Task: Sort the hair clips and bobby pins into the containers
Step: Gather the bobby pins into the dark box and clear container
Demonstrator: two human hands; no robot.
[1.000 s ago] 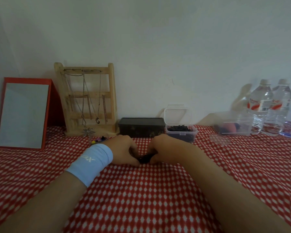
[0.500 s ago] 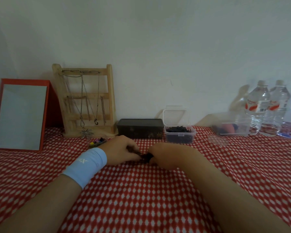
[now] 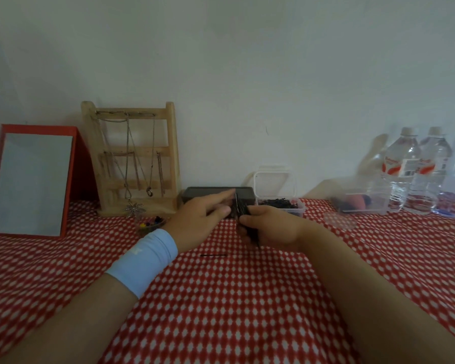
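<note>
Sorting looks well on but not done, as far as we can see. The clear box (image 3: 298,210) just right of the dark box (image 3: 210,197) already holds a heap of black pins, and the small dish (image 3: 150,227) left of the dark box has coloured clips in it. Still out are the bundle of bobby pins (image 3: 243,210), held upright right in front of the dark box, and one loose pin (image 3: 213,255) lying on the surface (image 3: 221,298) nearer us than the dark box. The right hand (image 3: 271,229) has its fingers (image 3: 250,219) clamped round the bundle. The left hand (image 3: 202,219) has its fingers (image 3: 221,197) stretched nearly straight w/ tips at the bundle's top, and we cannot tell if they pinch a pin. Left to do, prob.: drop the bundle into the clear box, then fetch the stray. Vs 0.5 s ago, both hands were low on the surface, huddled over the dark pile. Now they're raised in front of the dark box, the bundle is gathered and upright, and the stray pin shows where the hands were.
</note>
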